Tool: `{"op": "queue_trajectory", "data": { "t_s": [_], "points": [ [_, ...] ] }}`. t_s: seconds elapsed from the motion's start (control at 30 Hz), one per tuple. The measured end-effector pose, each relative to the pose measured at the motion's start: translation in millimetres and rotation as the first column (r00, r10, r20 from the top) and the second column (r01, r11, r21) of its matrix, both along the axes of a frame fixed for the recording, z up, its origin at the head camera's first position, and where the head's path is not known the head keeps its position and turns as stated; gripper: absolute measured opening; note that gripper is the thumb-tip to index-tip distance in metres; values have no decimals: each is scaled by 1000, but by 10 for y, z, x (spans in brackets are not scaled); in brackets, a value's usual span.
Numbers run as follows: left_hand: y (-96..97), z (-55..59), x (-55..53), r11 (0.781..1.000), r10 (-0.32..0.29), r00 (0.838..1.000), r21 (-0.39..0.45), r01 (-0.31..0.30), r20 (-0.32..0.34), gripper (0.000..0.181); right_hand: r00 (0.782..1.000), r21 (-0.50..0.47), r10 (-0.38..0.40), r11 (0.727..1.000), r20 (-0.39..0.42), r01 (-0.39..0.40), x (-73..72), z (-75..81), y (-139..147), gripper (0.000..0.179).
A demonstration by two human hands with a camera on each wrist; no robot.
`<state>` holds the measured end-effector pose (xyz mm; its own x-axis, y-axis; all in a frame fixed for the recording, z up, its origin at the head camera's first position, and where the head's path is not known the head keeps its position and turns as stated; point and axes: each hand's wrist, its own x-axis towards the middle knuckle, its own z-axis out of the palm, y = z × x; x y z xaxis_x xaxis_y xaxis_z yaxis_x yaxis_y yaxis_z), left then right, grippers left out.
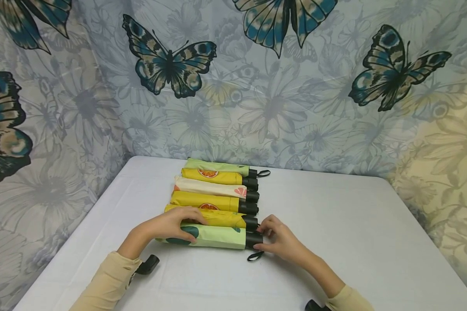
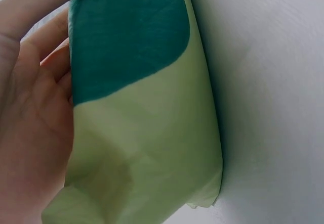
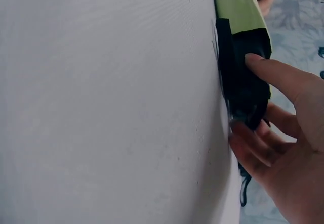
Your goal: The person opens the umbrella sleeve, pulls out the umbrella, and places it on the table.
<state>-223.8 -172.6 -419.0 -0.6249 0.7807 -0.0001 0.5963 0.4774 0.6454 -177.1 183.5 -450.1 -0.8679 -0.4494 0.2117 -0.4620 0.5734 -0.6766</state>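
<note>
Currently, left hand [image 1: 168, 223] is gripping nearest light-green folded fabric umbrella [image 1: 219, 237], thumb and fingers curled round; five yellow, cream and green folded umbrellas [image 1: 210, 187] are lying lined up behind, only squaring-up probably remaining; right hand [image 1: 282, 242], half-curled, is pinching its black handle [image 1: 253, 240]; white tabletop [image 1: 346, 224] is leaving room toward right edge.

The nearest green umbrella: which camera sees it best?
The head view: it shows the umbrella nearly whole, cloth and black handle. The left wrist view shows only cloth; the right wrist, mostly the handle.
</note>
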Motion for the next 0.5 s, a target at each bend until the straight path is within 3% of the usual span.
{"op": "queue_trajectory", "data": {
  "t_s": [0.17, 0.33, 0.5],
  "points": [
    [-1, 1, -4, 1000, -10, 1000, 1, 10, -14, 46, 1000, -36, -19, 999, -5, 19, 25, -30, 58, 28],
    [0, 6, -1, 1000, -8, 1000, 1, 8, -18, 46, 1000, -78, 15, 997, 28, -12, 34, -32, 123, 31],
    [-2, 0, 1, 1000, -3, 1000, -2, 3, -4, 47, 997, -44, -2, 999, 76, 6, 58, 8, 185, 35]
  ]
}}
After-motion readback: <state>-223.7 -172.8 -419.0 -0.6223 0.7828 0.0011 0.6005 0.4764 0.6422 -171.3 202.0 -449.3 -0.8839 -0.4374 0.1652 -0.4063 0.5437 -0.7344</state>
